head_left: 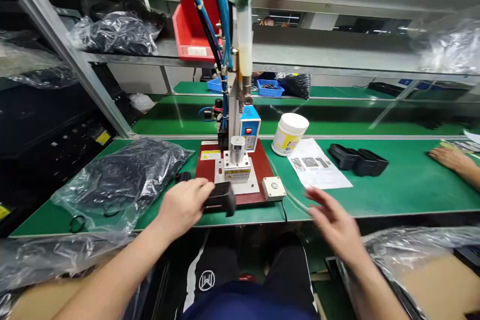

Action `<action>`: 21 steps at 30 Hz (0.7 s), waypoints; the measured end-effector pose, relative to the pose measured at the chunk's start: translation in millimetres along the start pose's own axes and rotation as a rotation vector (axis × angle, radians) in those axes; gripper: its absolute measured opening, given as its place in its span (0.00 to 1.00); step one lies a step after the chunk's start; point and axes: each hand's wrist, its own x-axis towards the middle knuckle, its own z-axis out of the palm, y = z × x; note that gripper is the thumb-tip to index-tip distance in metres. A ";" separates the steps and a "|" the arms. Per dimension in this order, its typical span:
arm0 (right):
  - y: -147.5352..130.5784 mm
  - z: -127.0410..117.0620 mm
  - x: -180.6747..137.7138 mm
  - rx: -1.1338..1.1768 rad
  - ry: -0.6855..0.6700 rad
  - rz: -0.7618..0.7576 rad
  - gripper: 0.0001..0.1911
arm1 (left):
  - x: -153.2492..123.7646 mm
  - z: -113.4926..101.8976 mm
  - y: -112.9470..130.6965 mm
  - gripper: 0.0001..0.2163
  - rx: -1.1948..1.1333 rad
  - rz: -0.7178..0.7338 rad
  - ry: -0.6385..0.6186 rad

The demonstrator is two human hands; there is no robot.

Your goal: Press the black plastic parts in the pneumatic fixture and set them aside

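Note:
My left hand [185, 206] is closed around a black ribbed plastic part [220, 198], holding it at the front edge of the dark red base plate [262, 162] of a small press fixture [237, 162]. My right hand [332, 220] hovers open and motion-blurred over the green bench edge, right of the fixture, with nothing in it. A white square button box [273, 188] sits on the plate's right front corner, between the two hands. A glue syringe [244, 35] with blue hoses stands above the fixture.
A clear bag of black parts [123, 177] lies left of the fixture. A white jar [288, 133], a printed sheet [317, 164] and two black housings [357, 159] lie to the right. Another person's hand [452, 158] rests at the far right. A red bin [193, 27] sits on the shelf.

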 end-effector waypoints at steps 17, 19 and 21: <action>-46.7 80.4 114.7 0.298 -0.074 -0.379 0.16 | 119.5 17.2 -25.5 0.15 -0.752 -0.004 0.273; -43.4 86.6 136.5 0.321 -0.070 -0.393 0.16 | 134.5 25.2 -29.8 0.14 -0.776 -0.041 0.362; -36.8 92.7 150.8 0.331 -0.093 -0.370 0.17 | 142.2 34.5 -32.6 0.13 -0.798 -0.066 0.396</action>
